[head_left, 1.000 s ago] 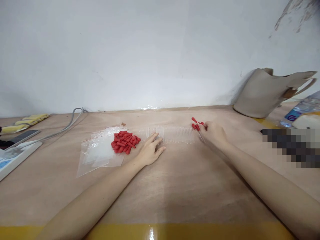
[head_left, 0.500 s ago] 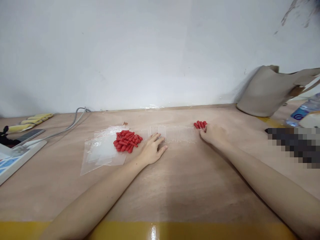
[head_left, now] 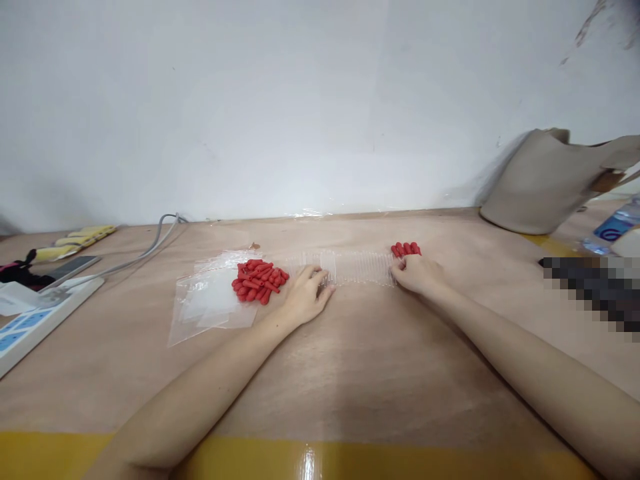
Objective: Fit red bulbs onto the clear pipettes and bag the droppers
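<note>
A row of thin clear tubes [head_left: 363, 268] lies side by side on the wooden table. My left hand [head_left: 306, 293] rests over the left part of this row, its fingers loosely bent and the thumb apart. At the row's right end, the thumb and fingers of my right hand [head_left: 417, 273] are pinched on a clear tube, mostly hidden by the fingertips. Just behind that hand lie several red rubber bulbs [head_left: 406, 249] side by side; their lower ends are covered by the hand. A heap of red rubber bulbs [head_left: 259, 280] sits left of my left hand.
Clear plastic bags [head_left: 205, 303] lie under and beside the heap. Far left are a power strip [head_left: 55, 317], a grey cable [head_left: 145, 255], a phone [head_left: 75, 268] and a yellow packet [head_left: 75, 241]. At right stand a beige bag [head_left: 530, 183] and a bottle [head_left: 617, 227].
My right hand has moved slightly left and inward, from beside the red bulbs to the tube row's end. My left fingers have drawn closer together. The camera view has shifted a little.
</note>
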`<state>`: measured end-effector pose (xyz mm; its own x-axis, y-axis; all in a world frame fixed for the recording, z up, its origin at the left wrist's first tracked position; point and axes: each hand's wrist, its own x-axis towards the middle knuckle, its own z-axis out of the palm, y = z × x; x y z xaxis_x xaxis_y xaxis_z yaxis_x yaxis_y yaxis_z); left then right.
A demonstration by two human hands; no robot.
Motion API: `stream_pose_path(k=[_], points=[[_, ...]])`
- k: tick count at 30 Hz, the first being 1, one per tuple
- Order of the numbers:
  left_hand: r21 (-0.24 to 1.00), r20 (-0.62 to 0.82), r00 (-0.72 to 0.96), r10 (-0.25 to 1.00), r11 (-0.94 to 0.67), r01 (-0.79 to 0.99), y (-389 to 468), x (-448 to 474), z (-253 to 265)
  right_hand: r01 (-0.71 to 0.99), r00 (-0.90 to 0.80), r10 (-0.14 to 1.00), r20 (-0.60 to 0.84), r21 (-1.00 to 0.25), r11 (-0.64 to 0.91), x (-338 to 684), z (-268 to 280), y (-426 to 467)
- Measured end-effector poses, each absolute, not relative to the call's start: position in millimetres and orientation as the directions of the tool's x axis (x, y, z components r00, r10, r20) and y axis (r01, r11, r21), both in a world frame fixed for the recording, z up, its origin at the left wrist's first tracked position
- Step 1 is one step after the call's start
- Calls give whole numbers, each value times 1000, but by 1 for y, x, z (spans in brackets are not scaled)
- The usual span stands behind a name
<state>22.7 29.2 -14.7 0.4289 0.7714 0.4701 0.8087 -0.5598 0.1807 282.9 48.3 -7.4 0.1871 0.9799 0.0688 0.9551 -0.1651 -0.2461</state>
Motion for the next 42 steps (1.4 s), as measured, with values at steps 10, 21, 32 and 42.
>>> stream_pose_path(k=[10,21,32,42], points=[[-232,348,63,935,21,972,48,-21,41,955,208,977,44,-225,-194,281,-10,52],[-293,243,39,969,35,956,48,-21,42,902,142,948,286,-432,-4,272,-20,43],[151,397,554,732,-647,747,17,26,12,764,-182,720,670,-365,532,265,-36,27],[433,399,556,729,-684,587,13,39,-18,716,-338,729,596,-340,610,258,-33,14]])
